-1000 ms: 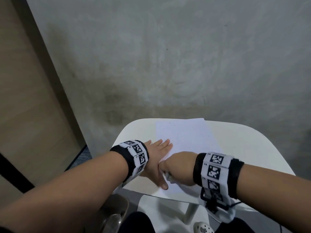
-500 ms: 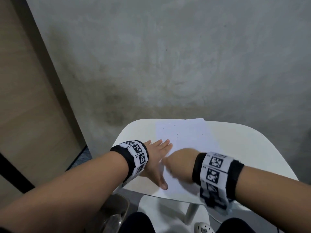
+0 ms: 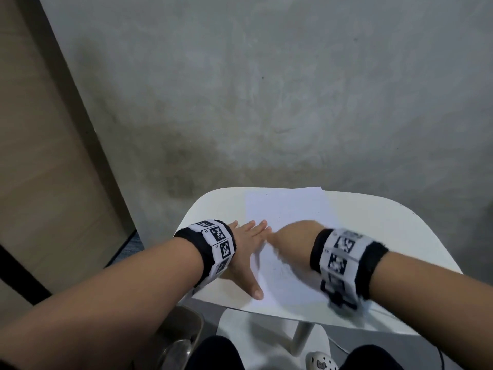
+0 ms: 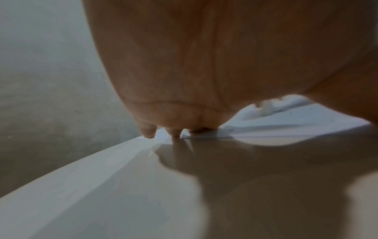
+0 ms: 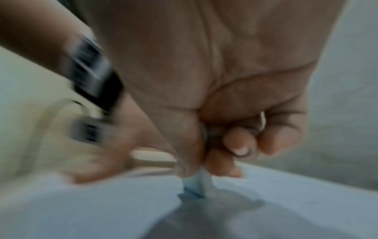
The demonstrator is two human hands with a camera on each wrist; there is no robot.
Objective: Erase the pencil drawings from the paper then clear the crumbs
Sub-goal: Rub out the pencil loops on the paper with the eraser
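Head view shows a small white table (image 3: 400,231) set against a grey concrete wall (image 3: 266,89), with a white sheet of paper (image 3: 290,209) lying flat on its top and running from the far edge to the near edge, where it slightly overhangs. That placement keeps the whole sheet supported for rubbing. The left hand (image 3: 246,252) lies flat with fingers straight and spread, palm partly on the table and fingertips over the left margin of the paper; in my judgement it serves as an anchor so the sheet does not slide or buckle under the strokes. The left wrist view confirms the fingertips (image 4: 175,135) pressed down at the paper's edge. The right hand (image 3: 296,241), blurred with motion in the head view, sits over the middle of the sheet just right of the left hand. The right wrist view shows its thumb and fingers curled and pinched around a small whitish eraser (image 5: 197,186) with a blue tip, the tip in contact with the paper. Faint pencil marks (image 3: 280,271) are visible near the hands, so erasing appears unfinished. Small dark specks, likely crumbs (image 3: 278,217), lie scattered on the far half; clearing them is not yet begun.
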